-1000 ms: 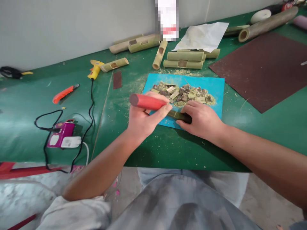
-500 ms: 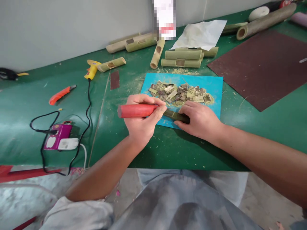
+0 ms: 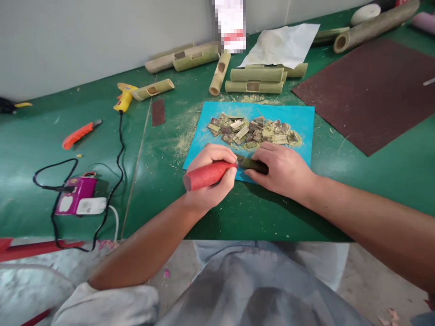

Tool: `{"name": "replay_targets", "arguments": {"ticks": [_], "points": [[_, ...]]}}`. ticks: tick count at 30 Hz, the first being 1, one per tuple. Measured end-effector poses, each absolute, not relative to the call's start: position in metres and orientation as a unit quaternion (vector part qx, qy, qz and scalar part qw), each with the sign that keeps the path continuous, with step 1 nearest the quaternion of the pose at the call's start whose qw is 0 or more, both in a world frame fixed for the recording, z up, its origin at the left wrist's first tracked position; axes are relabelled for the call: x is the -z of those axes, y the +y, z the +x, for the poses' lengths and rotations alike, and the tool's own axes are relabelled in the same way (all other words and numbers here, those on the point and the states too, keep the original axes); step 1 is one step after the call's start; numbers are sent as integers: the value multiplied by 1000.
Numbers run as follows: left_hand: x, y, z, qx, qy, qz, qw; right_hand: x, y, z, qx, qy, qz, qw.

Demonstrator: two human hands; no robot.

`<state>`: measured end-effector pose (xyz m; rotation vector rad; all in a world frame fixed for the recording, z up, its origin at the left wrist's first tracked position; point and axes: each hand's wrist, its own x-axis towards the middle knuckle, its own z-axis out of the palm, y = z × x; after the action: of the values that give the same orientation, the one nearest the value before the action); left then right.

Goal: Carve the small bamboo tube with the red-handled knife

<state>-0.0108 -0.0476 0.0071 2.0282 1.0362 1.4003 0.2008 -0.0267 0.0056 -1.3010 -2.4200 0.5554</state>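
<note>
My left hand (image 3: pixel 214 176) is closed round the thick red handle of a tool (image 3: pixel 205 176), whose short metal tip meets the bamboo; most of the blade is hidden. A dark green bamboo piece (image 3: pixel 249 164) is pinned by my right hand (image 3: pixel 280 163), its fingers wrapped over the right end. Both hands are over the near edge of a blue sheet (image 3: pixel 307 136). Just beyond them lies a heap of cut bamboo chips (image 3: pixel 243 131) with pale sawdust around it.
Cut bamboo tubes (image 3: pixel 254 74) with square openings lie at the back, white paper (image 3: pixel 282 47) on some. Brown sandpaper (image 3: pixel 367 95) covers the right. To the left are a yellow glue gun (image 3: pixel 125 97), an orange utility knife (image 3: pixel 81 134) and a purple box (image 3: pixel 75 195) with cords.
The butt of the red handle has swung towards me and to the right, and my left hand has turned with it. My right hand keeps its hold on the bamboo piece.
</note>
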Motion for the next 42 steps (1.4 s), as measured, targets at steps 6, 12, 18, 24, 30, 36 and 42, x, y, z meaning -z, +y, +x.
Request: {"name": "replay_targets", "arguments": {"ticks": [6, 12, 18, 24, 30, 36, 42], "points": [[-14, -49, -10, -478, 352, 788, 161, -4, -28, 200, -210, -835, -472, 192], [-13, -49, -11, -463, 346, 807, 119, -4, -27, 200, -219, -834, -469, 194], [-14, -50, -9, -471, 348, 801, 121, 0, -28, 199, -186, -851, -454, 186], [-17, -47, -3, -475, 368, 787, 141, 0, -30, 197, -154, -868, -438, 176], [-15, -40, 0, -484, 337, 791, 167, 0, -30, 197, -151, -871, -432, 178], [-11, -23, 4, -501, 326, 775, 203, 1, -30, 196, -153, -867, -435, 187], [-10, -12, 8, -522, 360, 722, 278, 2, -29, 198, -168, -864, -431, 199]]}}
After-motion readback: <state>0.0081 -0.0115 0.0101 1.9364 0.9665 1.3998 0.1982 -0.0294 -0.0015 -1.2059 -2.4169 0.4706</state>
